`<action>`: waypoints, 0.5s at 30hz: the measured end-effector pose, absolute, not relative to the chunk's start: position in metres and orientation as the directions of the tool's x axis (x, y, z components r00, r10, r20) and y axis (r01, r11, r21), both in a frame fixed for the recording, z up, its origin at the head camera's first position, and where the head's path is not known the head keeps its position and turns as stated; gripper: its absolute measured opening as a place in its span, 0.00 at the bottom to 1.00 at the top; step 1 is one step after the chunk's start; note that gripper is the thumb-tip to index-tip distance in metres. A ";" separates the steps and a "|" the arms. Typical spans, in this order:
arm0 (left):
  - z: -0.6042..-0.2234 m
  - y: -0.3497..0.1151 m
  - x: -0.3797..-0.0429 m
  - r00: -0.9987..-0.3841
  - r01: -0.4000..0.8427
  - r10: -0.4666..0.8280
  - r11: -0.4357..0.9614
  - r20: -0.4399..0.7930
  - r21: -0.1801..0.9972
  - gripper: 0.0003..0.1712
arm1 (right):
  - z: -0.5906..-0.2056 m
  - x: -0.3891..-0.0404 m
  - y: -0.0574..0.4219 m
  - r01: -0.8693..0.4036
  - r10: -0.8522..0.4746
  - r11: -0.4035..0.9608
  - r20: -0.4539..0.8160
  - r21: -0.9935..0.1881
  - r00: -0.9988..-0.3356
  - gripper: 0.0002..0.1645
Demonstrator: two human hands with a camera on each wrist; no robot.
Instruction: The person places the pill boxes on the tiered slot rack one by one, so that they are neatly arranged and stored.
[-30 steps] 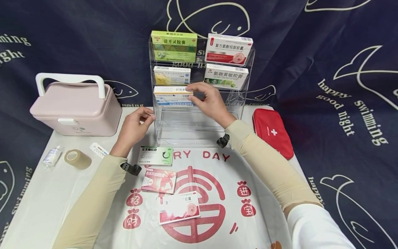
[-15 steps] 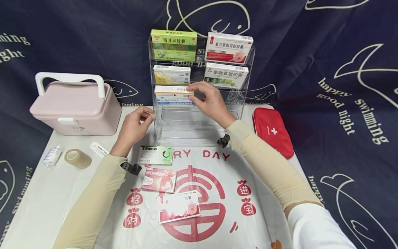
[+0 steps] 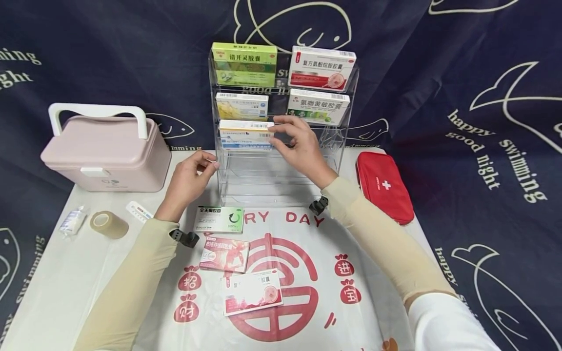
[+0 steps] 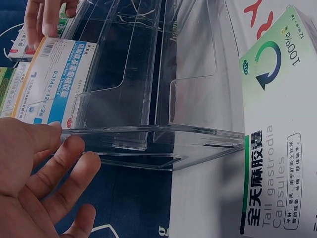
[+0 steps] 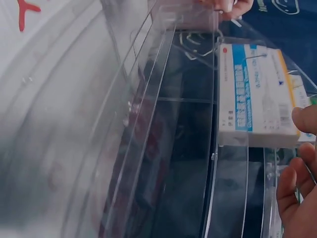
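A clear tiered rack point(image 3: 281, 191) stands at the back of the table. My left hand point(image 3: 190, 178) is at its left side; in the left wrist view, thumb and index finger pinch the clear side edge. A white and blue medicine box point(image 3: 247, 136) with an orange top edge leans in the third tier's left part. Beside the box's right end is my right hand point(image 3: 302, 148), fingers loosely bent and spread, fingertips at the box's corner. In the right wrist view the thumb point(image 5: 304, 119) meets that corner, while the other fingers stay apart from the box.
Higher tiers hold a green box point(image 3: 245, 66), a red-white box point(image 3: 322, 68), a yellow-white box point(image 3: 242, 107) and a green-white box point(image 3: 319, 107). Three boxes lie in front, including a Tall Gastrodia box point(image 3: 219, 219). A pink case point(image 3: 105, 156) and red pouch point(image 3: 385, 187) flank the rack.
The white and blue box has shifted slightly right in its tier. My right hand has drawn a little to the right, its fingers spreading off the box. My left hand stays put.
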State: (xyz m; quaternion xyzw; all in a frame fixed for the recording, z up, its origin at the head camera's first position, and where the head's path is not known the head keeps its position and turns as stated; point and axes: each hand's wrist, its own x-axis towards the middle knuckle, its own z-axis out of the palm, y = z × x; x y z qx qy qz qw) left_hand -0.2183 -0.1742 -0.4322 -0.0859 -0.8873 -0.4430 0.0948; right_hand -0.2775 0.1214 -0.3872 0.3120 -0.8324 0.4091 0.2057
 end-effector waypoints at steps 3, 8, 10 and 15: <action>-0.432 -0.174 -0.218 -0.969 0.231 0.067 0.598 0.239 0.768 0.12 | -0.392 -0.264 0.127 -0.690 -0.329 0.428 0.610 -0.584 -0.721 0.13; -0.432 -0.175 -0.218 -0.970 0.224 0.063 0.615 0.236 0.756 0.12 | -0.414 -0.230 0.136 -0.683 -0.419 0.371 0.543 -0.629 -0.728 0.15; -0.433 -0.176 -0.218 -0.969 0.228 0.066 0.616 0.238 0.754 0.12 | -0.427 -0.213 0.140 -0.657 -0.486 0.362 0.467 -0.662 -0.739 0.16; -0.433 -0.175 -0.219 -0.968 0.236 0.081 0.607 0.237 0.759 0.13 | -0.463 -0.164 0.152 -0.558 -0.663 0.397 0.194 -0.728 -0.724 0.20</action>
